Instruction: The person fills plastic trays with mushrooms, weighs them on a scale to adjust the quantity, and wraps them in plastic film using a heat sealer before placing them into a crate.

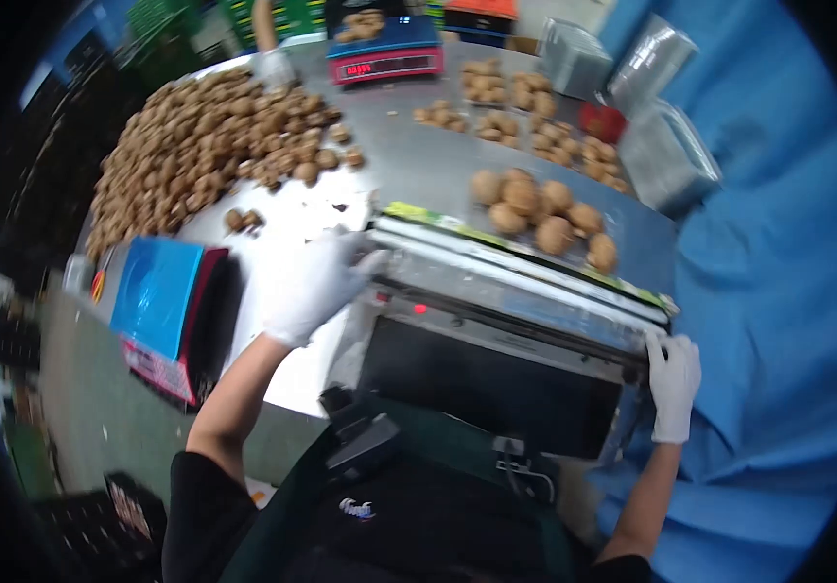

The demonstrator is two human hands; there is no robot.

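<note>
A wrapping machine (496, 330) with a dark flat plate stands right in front of me, a roll of clear film (525, 277) running along its far side. At the film's left end is my left hand (321, 282), white-gloved, its fingers bent at the edge. My right hand (673, 384), also in a white glove, has its fingertips on the film's right end near the machine's corner. Both hands look closed on the film edge. Just beyond the roll, several round brown mushrooms (553, 233) lie in a group.
A large heap of mushrooms (195, 146) covers the back left. A blue-topped scale (156, 291) stands at left, another scale (386, 60) at the back. Small mushroom groups (555, 141) and stacked clear trays (666, 155) are at back right. A co-worker's gloved hand (273, 70) touches the heap.
</note>
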